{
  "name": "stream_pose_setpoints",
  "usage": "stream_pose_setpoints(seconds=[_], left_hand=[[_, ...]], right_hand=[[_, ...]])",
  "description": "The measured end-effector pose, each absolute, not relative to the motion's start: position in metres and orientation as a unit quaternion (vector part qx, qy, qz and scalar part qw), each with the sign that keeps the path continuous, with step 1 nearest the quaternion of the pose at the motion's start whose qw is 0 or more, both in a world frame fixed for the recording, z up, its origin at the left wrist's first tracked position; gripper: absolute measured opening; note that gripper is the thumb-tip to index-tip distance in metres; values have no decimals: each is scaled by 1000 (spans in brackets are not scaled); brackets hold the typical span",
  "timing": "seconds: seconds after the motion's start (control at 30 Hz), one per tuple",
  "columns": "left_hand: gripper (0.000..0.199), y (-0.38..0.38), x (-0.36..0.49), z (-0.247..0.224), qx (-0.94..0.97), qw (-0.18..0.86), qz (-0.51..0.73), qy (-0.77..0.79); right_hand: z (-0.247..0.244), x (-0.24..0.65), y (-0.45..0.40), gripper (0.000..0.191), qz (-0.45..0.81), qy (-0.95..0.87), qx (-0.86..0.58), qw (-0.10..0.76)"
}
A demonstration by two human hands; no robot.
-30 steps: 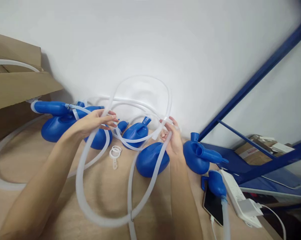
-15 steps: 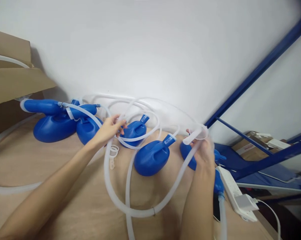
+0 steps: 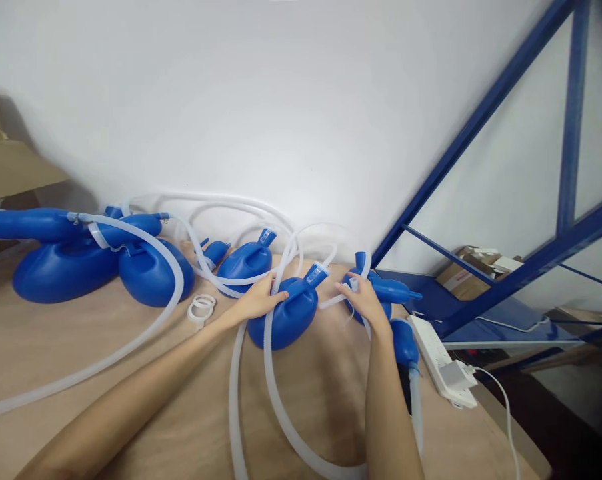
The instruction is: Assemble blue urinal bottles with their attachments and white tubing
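Note:
My left hand (image 3: 258,298) is closed round a translucent hose (image 3: 275,373), its thumb pointing right over a blue plastic bottle (image 3: 283,327) with a handle. To the right, my right hand (image 3: 363,300) grips a translucent cap with a short tube stub (image 3: 333,301), partly hidden by the fingers. Just behind that hand stands another blue bottle (image 3: 353,310), with a blue attachment (image 3: 393,291) beside it. The long hose hangs in a loop towards the front of the table. A further blue bottle (image 3: 243,263) lies behind my left hand.
Two blue bottles (image 3: 151,277) with hoses and blue funnel-like pieces stand left. White rings (image 3: 201,307) lie on the wooden table (image 3: 181,413). A power strip (image 3: 438,360) with a plugged charger (image 3: 458,375), a blue rack (image 3: 461,167) and a cardboard box (image 3: 11,170) border the area.
The view has shifted right. My right hand has lowered the cap with its stub towards the table, by the right-hand bottle. My left hand has moved closer to the middle bottle and taken the hose.

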State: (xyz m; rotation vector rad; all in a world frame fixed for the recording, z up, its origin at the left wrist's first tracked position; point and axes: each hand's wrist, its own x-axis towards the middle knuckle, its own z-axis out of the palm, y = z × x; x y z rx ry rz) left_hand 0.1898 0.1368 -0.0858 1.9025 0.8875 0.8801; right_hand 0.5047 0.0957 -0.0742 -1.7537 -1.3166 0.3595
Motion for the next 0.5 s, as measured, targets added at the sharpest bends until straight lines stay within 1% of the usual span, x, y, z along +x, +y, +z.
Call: stream_pose_setpoints(seconds=[0.13, 0.17, 0.2, 0.23, 0.33, 0.37, 0.5], left_hand=[[76, 138, 193, -83, 781, 416, 341, 318], [79, 137, 194, -83, 786, 416, 337, 309], [80, 136, 196, -82, 789, 418, 332, 303], [80, 134, 198, -81, 792, 420, 327, 299], [82, 127, 206, -77, 797, 418, 317, 297], [81, 124, 209, -76, 801, 419, 311, 294], [61, 115, 220, -76, 821, 427, 251, 285]], right_hand=[[-94, 489, 109, 124, 127, -536, -723, 417], [-97, 487, 112, 128, 121, -542, -722, 412], [-100, 486, 115, 127, 116, -551, -720, 406], [-102, 486, 118, 120, 111, -565, -714, 399], [-105, 490, 125, 87, 100, -615, -687, 374], [-105, 493, 127, 79, 95, -628, -679, 368], [-96, 498, 128, 61, 52, -628, -682, 372]])
